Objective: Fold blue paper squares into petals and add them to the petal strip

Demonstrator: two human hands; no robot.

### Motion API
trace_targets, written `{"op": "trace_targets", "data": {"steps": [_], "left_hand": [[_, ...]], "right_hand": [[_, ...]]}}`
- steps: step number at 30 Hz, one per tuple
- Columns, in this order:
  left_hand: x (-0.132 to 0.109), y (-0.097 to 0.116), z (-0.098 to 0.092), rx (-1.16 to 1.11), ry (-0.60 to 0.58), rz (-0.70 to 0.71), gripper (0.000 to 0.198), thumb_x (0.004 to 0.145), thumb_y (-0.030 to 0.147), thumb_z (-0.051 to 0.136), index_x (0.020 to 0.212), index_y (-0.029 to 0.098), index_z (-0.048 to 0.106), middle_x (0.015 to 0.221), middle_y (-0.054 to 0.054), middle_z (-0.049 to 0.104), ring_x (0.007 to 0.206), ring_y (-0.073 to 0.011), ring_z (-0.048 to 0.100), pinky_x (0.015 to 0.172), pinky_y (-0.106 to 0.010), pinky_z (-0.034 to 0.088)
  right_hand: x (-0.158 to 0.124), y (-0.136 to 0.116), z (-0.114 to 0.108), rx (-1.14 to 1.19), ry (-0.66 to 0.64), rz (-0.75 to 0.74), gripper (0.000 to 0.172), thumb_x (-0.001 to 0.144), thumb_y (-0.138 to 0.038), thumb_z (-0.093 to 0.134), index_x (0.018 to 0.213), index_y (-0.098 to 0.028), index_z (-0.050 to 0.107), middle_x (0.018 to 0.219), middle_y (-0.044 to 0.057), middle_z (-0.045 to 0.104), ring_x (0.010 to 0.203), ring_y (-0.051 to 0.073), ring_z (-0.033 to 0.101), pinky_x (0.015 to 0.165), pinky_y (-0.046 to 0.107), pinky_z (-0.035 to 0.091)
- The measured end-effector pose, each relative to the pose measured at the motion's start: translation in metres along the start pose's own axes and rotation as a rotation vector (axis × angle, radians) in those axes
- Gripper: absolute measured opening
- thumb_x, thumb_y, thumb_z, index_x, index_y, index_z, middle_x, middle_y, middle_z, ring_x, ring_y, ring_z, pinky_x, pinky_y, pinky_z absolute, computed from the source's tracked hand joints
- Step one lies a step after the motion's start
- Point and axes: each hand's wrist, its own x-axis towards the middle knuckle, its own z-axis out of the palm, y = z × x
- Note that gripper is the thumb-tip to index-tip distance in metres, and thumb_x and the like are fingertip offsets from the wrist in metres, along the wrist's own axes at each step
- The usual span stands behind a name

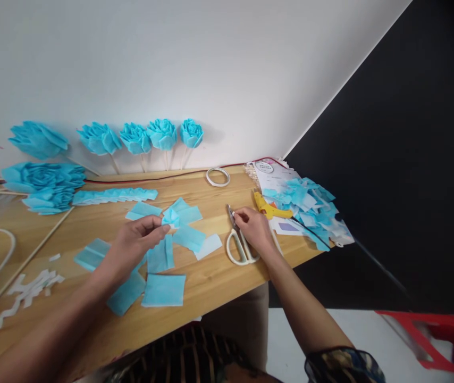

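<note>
Between the thumb and fingers of my left hand [147, 233] is a small gathered piece of blue crepe-like paper [171, 217], its lower end white. Under and around it several flat blue paper pieces [164, 290] lie on the wooden table [207, 284]. My right hand [254, 227] is closed in a pinch above the white-handled scissors [235, 255], which lie with their blades pointing away. A tiny white bit shows at its fingertips; I cannot make out what it is. Just beyond that hand rests a yellow glue gun [270, 207].
Blue paper flowers on sticks [162, 134] lean against the wall. A row of folded blue pieces [115, 196] lies nearby. A tape roll [218, 177] sits at the back. White scraps [35, 287] lie left; a blue paper pile [310, 207] is at the right edge.
</note>
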Motion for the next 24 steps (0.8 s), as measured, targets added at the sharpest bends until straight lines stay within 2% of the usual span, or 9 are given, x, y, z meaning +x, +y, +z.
{"op": "trace_targets", "data": {"steps": [7,15,21,24], "left_hand": [[0.002,-0.001,0.0,-0.008,-0.007,-0.001,0.029,0.077,0.043,0.063,0.065,0.018,0.054,0.056,0.005,0.045,0.055,-0.0093,0.038,0.054,-0.022,0.031],[-0.002,0.002,0.001,0.0,-0.036,0.014,0.032,0.079,0.043,0.06,0.061,0.018,0.051,0.056,0.005,0.044,0.057,-0.0102,0.038,0.057,-0.023,0.032],[-0.001,0.003,0.003,0.001,-0.046,0.034,0.033,0.08,0.042,0.06,0.06,0.019,0.05,0.057,0.004,0.044,0.058,-0.0112,0.04,0.059,-0.024,0.034],[-0.002,0.005,0.004,-0.001,-0.04,0.046,0.033,0.079,0.043,0.06,0.06,0.019,0.049,0.056,0.004,0.044,0.057,-0.0114,0.04,0.058,-0.024,0.034]], "right_hand": [[0.0,0.008,0.004,0.046,0.001,0.071,0.016,0.083,-0.03,0.054,0.078,-0.021,0.067,0.072,0.001,0.07,0.065,0.017,0.062,0.06,0.026,0.041],[-0.002,0.008,0.003,0.047,0.05,0.082,0.016,0.085,-0.03,0.052,0.078,-0.021,0.062,0.075,0.003,0.07,0.068,0.019,0.062,0.061,0.027,0.039],[-0.006,0.003,0.003,0.01,0.094,0.097,0.02,0.092,-0.033,0.045,0.091,-0.02,0.06,0.075,0.004,0.071,0.068,0.021,0.064,0.06,0.029,0.039],[-0.01,0.0,0.001,-0.023,0.132,0.05,0.021,0.093,-0.032,0.044,0.096,-0.02,0.061,0.083,0.006,0.073,0.074,0.021,0.065,0.065,0.03,0.042]]}}
